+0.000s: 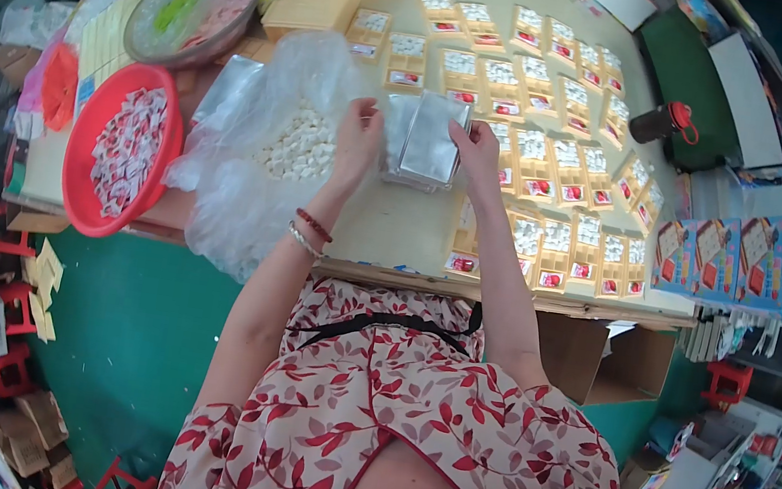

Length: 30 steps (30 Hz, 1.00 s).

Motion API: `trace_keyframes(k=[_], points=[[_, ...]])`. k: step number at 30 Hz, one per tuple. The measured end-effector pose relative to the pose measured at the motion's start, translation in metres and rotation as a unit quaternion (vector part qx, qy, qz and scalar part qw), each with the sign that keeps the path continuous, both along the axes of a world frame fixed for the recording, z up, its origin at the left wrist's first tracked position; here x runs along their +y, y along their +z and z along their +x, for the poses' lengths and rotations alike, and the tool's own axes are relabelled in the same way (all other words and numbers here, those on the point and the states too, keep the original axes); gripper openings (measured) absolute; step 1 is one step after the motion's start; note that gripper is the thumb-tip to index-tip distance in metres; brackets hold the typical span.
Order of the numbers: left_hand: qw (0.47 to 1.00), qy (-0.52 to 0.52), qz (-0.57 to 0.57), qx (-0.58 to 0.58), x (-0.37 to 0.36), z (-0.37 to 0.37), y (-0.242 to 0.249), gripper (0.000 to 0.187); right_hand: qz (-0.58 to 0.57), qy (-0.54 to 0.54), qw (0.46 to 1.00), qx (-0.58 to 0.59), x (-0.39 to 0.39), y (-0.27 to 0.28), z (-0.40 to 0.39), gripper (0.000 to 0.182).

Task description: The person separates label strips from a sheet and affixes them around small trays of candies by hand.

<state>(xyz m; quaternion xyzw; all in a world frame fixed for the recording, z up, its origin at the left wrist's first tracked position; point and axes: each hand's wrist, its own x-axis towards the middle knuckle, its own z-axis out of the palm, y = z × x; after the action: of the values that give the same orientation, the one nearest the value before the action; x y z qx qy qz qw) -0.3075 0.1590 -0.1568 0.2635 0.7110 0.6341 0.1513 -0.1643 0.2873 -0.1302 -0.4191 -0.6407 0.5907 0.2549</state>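
Observation:
My right hand [477,156] pinches the right edge of a silver foil sheet or pouch [434,140], held over a stack of similar silver pieces [399,157] on the table. My left hand [358,144] is raised just left of the stack, its fingers drawn together; whatever is between them, if anything, is too small to make out. Beside that hand, an opened clear plastic bag [225,205] holds a heap of small white pieces [303,145]. To the right stand rows of tan compartment trays [532,180] with white pieces and red-and-white packets.
At the left edge sits a red basin [161,160] of small red-and-white packets. Behind it are a clear bowl [140,30] and a cardboard box [310,5]. A dark bottle with a red lid [660,123] lies at the right, near colourful printed boxes [718,258].

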Motion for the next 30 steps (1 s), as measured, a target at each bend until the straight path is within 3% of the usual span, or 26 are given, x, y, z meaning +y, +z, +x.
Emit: trace_keyframes(k=[1, 3, 6, 10, 12, 14, 19, 21, 23, 25, 26, 28, 30], points=[[1.0, -0.008, 0.003, -0.002, 0.002, 0.0, -0.001, 0.035, 0.003, -0.008, 1.0, -0.002, 0.005, 0.002, 0.005, 0.023], [0.997, -0.046, -0.057, 0.015, -0.006, -0.001, -0.004, 0.04, -0.193, -0.019, 0.968, 0.157, 0.009, 0.003, 0.012, 0.025], [0.983, -0.097, -0.149, 0.042, -0.005, 0.004, 0.018, 0.047, -0.242, -0.049, 0.954, 0.169, 0.02, 0.018, 0.026, 0.021], [0.984, -0.092, -0.137, 0.075, -0.002, 0.021, 0.026, 0.052, -0.262, -0.042, 0.949, 0.168, 0.032, 0.007, 0.046, 0.017], [0.969, -0.046, -0.153, 0.188, 0.004, 0.028, 0.027, 0.056, -0.285, -0.04, 0.943, 0.167, 0.026, 0.004, 0.049, 0.018], [0.971, -0.035, -0.147, 0.186, 0.005, 0.028, 0.025, 0.055, -0.311, -0.042, 0.935, 0.166, 0.022, -0.006, 0.047, 0.019], [0.982, -0.015, -0.118, 0.146, 0.008, 0.016, 0.015, 0.045, -0.23, -0.092, 0.952, 0.179, -0.004, -0.001, 0.02, 0.022], [0.987, -0.068, -0.131, -0.061, 0.005, 0.009, 0.023, 0.043, -0.183, -0.096, 0.962, 0.176, -0.015, 0.002, 0.005, 0.025], [0.987, -0.056, -0.133, -0.073, 0.003, 0.01, 0.023, 0.041, -0.131, -0.099, 0.971, 0.176, -0.022, 0.005, -0.006, 0.028], [0.987, -0.044, -0.132, -0.084, 0.001, 0.015, 0.029, 0.044, 0.042, -0.065, 0.996, -0.043, -0.029, 0.009, -0.012, 0.038], [0.979, -0.077, -0.168, -0.087, -0.001, 0.016, 0.039, 0.044, 0.044, -0.06, 0.997, -0.037, -0.033, 0.007, -0.017, 0.038], [0.969, -0.111, -0.2, -0.089, 0.002, 0.019, 0.043, 0.045, 0.16, -0.109, 0.978, -0.082, -0.041, 0.0, -0.016, 0.047], [0.966, -0.132, -0.221, -0.025, 0.002, 0.018, 0.03, 0.044, 0.145, -0.086, 0.981, -0.09, -0.042, -0.003, -0.011, 0.049]])
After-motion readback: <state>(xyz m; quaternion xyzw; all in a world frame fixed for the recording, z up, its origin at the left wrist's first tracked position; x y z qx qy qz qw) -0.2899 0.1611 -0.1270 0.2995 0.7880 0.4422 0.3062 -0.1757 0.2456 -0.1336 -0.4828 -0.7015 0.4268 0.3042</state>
